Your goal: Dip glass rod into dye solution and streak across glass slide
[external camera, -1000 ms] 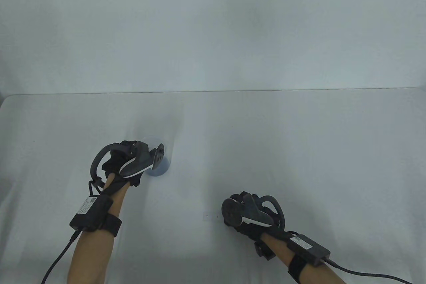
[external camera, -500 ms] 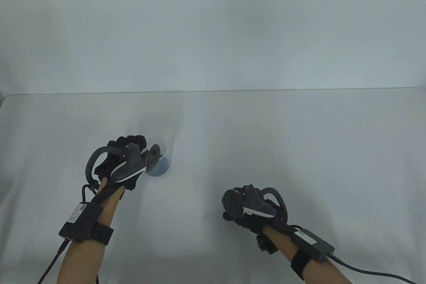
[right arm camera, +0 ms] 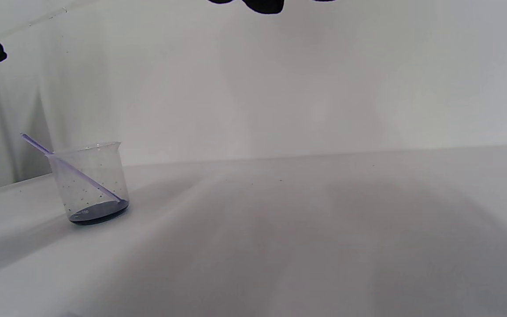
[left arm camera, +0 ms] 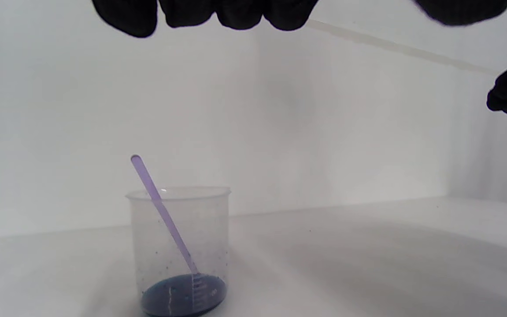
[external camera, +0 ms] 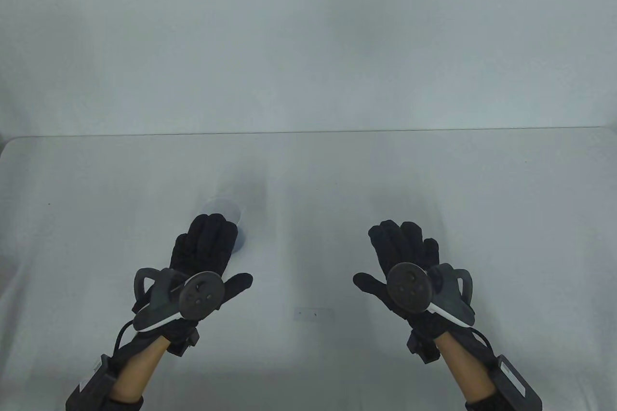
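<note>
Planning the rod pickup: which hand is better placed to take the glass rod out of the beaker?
Probably the left hand: it lies flat, holding nothing, beside the beaker where the rod leans. The right hand is equally free but farther off.

So the beaker (left arm camera: pixel 178 251) sits on the table (external camera: pixel 434 179) left of centre, rod (left arm camera: pixel 163 215) leaning inside it (tip down in the dye (left arm camera: pixel 183 295)). Slide (external camera: pixel 313 314) lies nearer the front edge, to the beaker's right.
</note>
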The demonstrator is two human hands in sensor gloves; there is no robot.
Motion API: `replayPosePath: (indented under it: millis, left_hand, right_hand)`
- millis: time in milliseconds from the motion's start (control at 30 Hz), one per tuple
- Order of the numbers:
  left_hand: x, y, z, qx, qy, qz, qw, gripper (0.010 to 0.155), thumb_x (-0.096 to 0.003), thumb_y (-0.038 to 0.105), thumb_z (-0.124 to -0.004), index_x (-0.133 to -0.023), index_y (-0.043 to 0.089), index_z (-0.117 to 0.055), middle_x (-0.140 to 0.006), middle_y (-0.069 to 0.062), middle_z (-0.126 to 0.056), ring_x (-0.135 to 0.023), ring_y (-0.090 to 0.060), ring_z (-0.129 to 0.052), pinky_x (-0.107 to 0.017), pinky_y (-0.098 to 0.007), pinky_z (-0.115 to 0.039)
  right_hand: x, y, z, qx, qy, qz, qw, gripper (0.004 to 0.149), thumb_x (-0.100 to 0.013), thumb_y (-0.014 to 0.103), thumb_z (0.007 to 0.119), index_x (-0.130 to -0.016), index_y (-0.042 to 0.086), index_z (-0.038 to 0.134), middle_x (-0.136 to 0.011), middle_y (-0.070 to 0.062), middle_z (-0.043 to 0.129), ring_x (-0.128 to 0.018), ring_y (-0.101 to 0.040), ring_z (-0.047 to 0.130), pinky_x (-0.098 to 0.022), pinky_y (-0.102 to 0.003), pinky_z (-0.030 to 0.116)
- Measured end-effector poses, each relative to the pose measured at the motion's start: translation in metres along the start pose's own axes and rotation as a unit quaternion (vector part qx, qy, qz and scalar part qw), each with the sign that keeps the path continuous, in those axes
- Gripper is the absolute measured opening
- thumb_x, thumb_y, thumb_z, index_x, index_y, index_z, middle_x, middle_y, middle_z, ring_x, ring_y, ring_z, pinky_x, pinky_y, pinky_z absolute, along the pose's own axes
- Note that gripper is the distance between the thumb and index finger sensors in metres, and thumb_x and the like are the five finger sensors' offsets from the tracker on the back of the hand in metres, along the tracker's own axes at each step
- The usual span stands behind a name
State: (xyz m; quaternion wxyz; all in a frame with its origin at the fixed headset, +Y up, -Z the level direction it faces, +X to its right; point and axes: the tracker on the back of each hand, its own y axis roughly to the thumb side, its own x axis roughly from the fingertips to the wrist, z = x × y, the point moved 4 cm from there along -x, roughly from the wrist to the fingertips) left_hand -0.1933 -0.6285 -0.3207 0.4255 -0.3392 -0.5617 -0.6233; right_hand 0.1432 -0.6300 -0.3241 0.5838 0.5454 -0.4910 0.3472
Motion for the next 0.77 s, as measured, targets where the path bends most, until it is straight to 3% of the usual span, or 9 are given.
replayPosePath:
  millis: [233, 767]
  left_hand:
    - [0.008, -0.004, -0.018, -0.008, -0.018, 0.003, 1.000, 0.095, -0.0499, 0.067, -0.055, -0.119, 0.010, -0.023, -0.124, -0.025, -0.019, -0.113, -0.053, -0.022, -0.080, -0.063, -0.036]
    - [0.009, -0.006, -0.026, -0.009, -0.028, 0.011, 1.000, 0.095, -0.0498, 0.067, -0.055, -0.119, 0.009, -0.024, -0.123, -0.025, -0.018, -0.113, -0.053, -0.020, -0.080, -0.063, -0.035]
  right_hand:
    - [0.006, -0.017, 0.023, 0.007, 0.022, 0.013, 1.000, 0.092, -0.045, 0.075, 0.044, -0.114, 0.019, 0.023, -0.125, -0.009, 0.025, -0.113, -0.051, 0.026, -0.074, -0.073, 0.033]
    - [0.008, -0.017, 0.029, 0.011, 0.029, 0.010, 0.999, 0.092, -0.044, 0.076, 0.044, -0.114, 0.019, 0.023, -0.125, -0.009, 0.024, -0.112, -0.051, 0.025, -0.074, -0.073, 0.032]
